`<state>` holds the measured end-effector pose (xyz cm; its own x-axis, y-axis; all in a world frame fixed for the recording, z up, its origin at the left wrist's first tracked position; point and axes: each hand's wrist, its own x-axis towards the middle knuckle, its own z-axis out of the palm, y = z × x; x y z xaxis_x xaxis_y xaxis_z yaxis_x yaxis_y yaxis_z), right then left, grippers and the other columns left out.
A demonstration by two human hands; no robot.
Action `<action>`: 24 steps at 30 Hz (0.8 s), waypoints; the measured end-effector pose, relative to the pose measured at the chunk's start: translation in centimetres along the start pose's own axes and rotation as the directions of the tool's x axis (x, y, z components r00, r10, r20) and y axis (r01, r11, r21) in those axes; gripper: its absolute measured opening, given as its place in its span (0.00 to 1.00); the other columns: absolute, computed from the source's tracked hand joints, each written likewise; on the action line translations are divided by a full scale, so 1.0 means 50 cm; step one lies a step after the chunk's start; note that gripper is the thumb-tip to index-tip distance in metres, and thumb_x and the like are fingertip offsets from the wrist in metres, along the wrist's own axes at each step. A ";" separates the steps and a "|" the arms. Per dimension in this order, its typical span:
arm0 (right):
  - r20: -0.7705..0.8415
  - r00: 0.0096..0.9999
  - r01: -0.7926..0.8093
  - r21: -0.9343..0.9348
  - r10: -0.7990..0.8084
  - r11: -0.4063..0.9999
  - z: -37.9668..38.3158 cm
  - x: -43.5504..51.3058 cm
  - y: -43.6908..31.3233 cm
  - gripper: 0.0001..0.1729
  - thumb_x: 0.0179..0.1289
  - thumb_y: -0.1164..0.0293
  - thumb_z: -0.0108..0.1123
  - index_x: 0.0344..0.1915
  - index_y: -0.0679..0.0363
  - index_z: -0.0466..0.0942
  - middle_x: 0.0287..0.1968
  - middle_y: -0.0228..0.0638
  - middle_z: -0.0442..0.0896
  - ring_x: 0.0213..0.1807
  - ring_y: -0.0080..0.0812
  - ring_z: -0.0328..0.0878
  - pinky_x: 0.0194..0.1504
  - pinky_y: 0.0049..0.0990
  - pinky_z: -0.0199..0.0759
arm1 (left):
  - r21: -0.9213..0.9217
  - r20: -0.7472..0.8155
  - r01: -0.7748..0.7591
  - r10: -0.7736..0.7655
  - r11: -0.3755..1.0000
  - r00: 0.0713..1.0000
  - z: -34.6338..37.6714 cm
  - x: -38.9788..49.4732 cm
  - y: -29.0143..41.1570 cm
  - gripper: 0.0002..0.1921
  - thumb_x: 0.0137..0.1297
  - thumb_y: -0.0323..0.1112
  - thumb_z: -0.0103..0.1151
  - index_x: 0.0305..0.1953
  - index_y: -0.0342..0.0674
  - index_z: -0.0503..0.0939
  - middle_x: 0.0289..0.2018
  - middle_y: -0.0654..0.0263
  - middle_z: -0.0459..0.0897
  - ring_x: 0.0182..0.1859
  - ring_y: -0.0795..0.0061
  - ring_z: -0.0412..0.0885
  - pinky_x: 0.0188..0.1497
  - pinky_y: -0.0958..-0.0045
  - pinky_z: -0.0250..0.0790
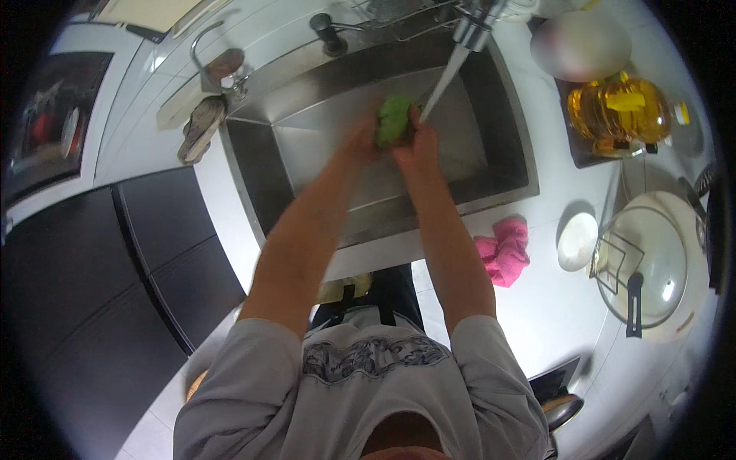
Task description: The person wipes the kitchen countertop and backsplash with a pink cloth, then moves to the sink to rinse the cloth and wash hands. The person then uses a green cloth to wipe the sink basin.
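Over the stainless steel sink (pixel 322 164), both hands hold a bright green, roughly oval object (pixel 395 119). Motion blur hides whether it is a vegetable or a sponge. My left hand (pixel 366 133) is smeared by movement and grips its left side. On the other side, my right hand (pixel 421 142) curls around the lower right edge, thumb upward. Water (pixel 447 80) pours in a stream from the chrome faucet (pixel 472 33) and falls right beside my right hand. The fingers beneath the green object are hidden.
A pink cloth (pixel 506 252) lies on the counter right of the sink, near a white bowl (pixel 577 241) and a glass lid (pixel 652 264). An oil bottle (pixel 627 112) lies farther back. Left of the sink are a brown-grey cloth (pixel 202 129) and a small curved tap (pixel 196 52).
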<state>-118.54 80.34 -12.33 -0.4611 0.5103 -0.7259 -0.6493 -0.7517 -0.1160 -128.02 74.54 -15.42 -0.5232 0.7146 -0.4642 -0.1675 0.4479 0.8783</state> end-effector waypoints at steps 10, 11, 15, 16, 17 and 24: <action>0.140 0.984 0.172 -0.600 -0.109 0.781 -0.070 0.036 -0.044 0.22 0.80 0.59 0.46 0.61 0.63 0.73 0.54 0.42 0.81 0.55 0.40 0.78 0.59 0.40 0.72 | 0.548 -0.023 -0.306 0.380 0.778 0.925 0.120 -0.041 0.009 0.26 0.72 0.45 0.54 0.66 0.38 0.71 0.67 0.47 0.68 0.70 0.44 0.65 0.71 0.37 0.53; 0.168 0.986 0.088 -0.401 -0.021 0.912 -0.058 0.009 -0.023 0.23 0.80 0.59 0.45 0.61 0.64 0.73 0.54 0.43 0.81 0.56 0.41 0.78 0.61 0.40 0.72 | 0.651 -0.051 -0.250 0.370 0.717 0.928 0.104 -0.041 0.007 0.28 0.71 0.46 0.55 0.67 0.38 0.70 0.70 0.46 0.64 0.72 0.42 0.61 0.72 0.33 0.49; 0.629 0.740 0.672 -0.707 -0.238 0.221 -0.103 0.031 -0.023 0.21 0.79 0.63 0.44 0.60 0.65 0.73 0.54 0.44 0.81 0.53 0.43 0.80 0.56 0.39 0.76 | 0.618 0.013 -0.391 0.489 0.682 0.872 0.056 -0.084 0.006 0.32 0.70 0.47 0.57 0.70 0.40 0.67 0.73 0.46 0.58 0.76 0.42 0.53 0.75 0.29 0.39; 0.567 0.780 0.626 -0.713 -0.265 0.317 -0.107 0.081 -0.046 0.20 0.79 0.64 0.45 0.60 0.65 0.74 0.54 0.44 0.81 0.52 0.42 0.80 0.54 0.39 0.77 | 0.603 0.049 -0.494 0.589 0.626 0.807 0.043 -0.107 -0.017 0.32 0.69 0.47 0.58 0.71 0.41 0.66 0.73 0.46 0.59 0.76 0.42 0.54 0.75 0.30 0.39; 0.528 0.806 0.592 -0.722 -0.267 0.358 -0.105 0.096 -0.048 0.19 0.78 0.65 0.47 0.59 0.64 0.75 0.54 0.42 0.82 0.53 0.39 0.80 0.53 0.37 0.77 | 0.569 0.112 -0.522 0.569 0.635 0.815 0.015 -0.146 -0.030 0.32 0.69 0.46 0.58 0.71 0.40 0.67 0.73 0.46 0.59 0.76 0.43 0.54 0.75 0.30 0.39; 0.158 0.938 0.346 -0.324 -0.310 0.881 -0.101 0.193 -0.127 0.16 0.77 0.62 0.47 0.51 0.61 0.77 0.47 0.39 0.80 0.45 0.40 0.79 0.44 0.40 0.78 | 0.576 0.389 -0.547 0.384 0.608 0.837 -0.315 -0.335 -0.118 0.28 0.71 0.42 0.57 0.69 0.38 0.67 0.69 0.48 0.69 0.73 0.47 0.63 0.73 0.48 0.58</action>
<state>-115.82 87.94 -22.01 -0.3264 0.7772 -0.5379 -0.5353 -0.6210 -0.5725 -131.42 51.46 -11.03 -0.1770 0.9795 -0.0962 0.6654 0.1911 0.7216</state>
